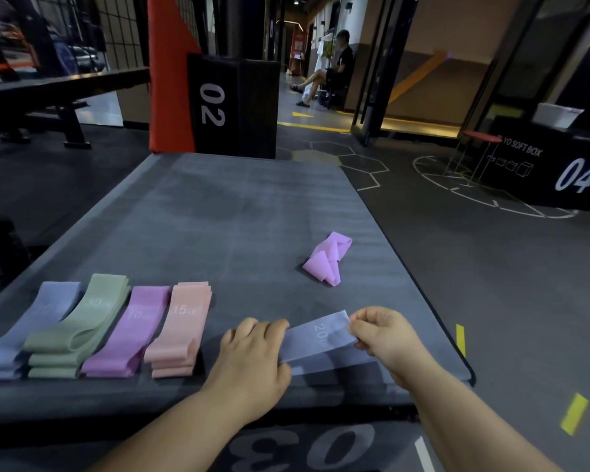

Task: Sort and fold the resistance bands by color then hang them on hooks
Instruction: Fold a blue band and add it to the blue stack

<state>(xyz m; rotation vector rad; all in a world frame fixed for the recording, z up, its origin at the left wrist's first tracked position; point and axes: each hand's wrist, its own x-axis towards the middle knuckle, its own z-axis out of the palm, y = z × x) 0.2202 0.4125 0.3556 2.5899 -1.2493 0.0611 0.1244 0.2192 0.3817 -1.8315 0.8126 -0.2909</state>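
Note:
A blue-grey resistance band [317,338] marked 20 lies stretched flat near the front of the grey mat [218,206]. My left hand [252,352] grips its left end and my right hand [385,332] pinches its right end. At the front left lie four folded stacks side by side: blue-grey [31,328], green [82,321], purple [133,328] and pink [181,321]. A crumpled purple band [327,258] lies alone farther back on the right.
Black soft boxes marked 02 [232,103] and 04 [559,165] stand behind and to the right. A red stool [481,137] stands by the 04 box. A person sits in the far corridor [327,73]. A weight bench [48,90] is at the left.

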